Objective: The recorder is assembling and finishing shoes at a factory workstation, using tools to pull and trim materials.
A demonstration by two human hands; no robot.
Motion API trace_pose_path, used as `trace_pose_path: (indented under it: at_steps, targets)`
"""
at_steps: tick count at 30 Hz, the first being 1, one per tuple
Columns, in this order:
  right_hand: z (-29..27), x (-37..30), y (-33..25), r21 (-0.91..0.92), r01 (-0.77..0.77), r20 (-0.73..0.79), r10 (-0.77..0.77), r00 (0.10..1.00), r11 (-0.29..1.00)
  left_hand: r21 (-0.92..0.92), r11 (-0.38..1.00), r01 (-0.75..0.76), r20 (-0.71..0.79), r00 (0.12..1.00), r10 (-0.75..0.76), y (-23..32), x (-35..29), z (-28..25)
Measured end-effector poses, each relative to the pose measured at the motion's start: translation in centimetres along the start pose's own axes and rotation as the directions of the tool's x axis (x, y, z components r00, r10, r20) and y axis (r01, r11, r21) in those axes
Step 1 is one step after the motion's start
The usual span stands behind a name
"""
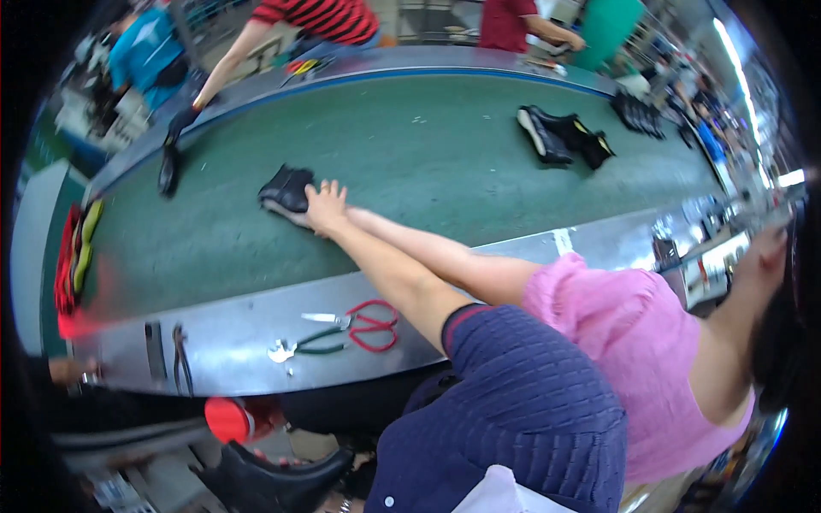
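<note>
My right hand (327,209) reaches far over the green conveyor belt, fingers spread, touching the near end of a black ankle boot (286,187) with a pale sole. Close beside my forearm runs the bare arm (428,250) of a co-worker in pink; that hand is hidden behind mine. Low in the picture, my left hand (338,498) is mostly hidden at the end of another black boot (269,479), which it seems to hold. On the metal ledge lie red-handled scissors (374,326) and green-handled pliers (312,344).
Several black shoes (564,137) lie farther along the belt (393,128). Across it, a striped-sleeved co-worker's gloved hand (184,120) is at a black shoe (168,167). A dark bar (155,350) and dark pincers (181,359) rest on the ledge (231,329). Below is a red round container (229,420).
</note>
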State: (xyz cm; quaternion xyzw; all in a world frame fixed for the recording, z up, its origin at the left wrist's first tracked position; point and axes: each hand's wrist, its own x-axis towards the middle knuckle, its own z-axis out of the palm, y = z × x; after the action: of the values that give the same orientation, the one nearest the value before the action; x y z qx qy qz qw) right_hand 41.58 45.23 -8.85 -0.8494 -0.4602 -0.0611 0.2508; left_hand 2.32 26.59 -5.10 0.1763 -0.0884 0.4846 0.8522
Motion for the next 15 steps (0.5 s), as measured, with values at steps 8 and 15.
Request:
trace_pose_path:
  at_steps: [8, 15]
  targets:
    - [0.1, -0.3, 4.6, 0.118, 0.088, 0.282, -0.118, 0.952, 0.989, 0.085, 0.984, 0.157, -0.162, 0.977, -0.142, 0.5, 6.1, -2.9]
    - [-5.0, 1.7, 10.8, 0.011, -0.261, 0.448, 0.229, 0.864, 0.965, 0.183, 0.961, 0.206, -0.341, 0.93, -0.135, -0.1, 7.8, -4.4]
